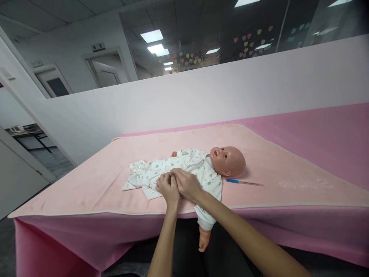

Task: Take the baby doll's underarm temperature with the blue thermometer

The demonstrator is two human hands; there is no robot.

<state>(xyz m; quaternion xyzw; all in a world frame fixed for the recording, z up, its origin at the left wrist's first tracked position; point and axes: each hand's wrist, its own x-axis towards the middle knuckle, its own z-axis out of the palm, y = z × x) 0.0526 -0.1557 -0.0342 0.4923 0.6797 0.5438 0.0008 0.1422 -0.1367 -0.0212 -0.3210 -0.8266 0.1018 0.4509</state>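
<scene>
A baby doll [230,159] lies on its back, head to the right, dressed in a white printed shirt [191,157] and white printed trousers [137,179]. My left hand [168,188] and my right hand [186,184] meet at the near side of the shirt, around the doll's waist. Both have their fingers closed in a pinch on the fabric there; the exact piece between the fingertips is hidden. One doll arm [204,238] hangs over the table's front edge, beneath my right forearm.
Beside the doll's head lies a slim rod with a blue end [232,181]. A peach blanket [86,177] covers the table over a pink cloth [325,142]. Behind stands a white low wall [230,92] topped with glass. A door [20,173] is at the left.
</scene>
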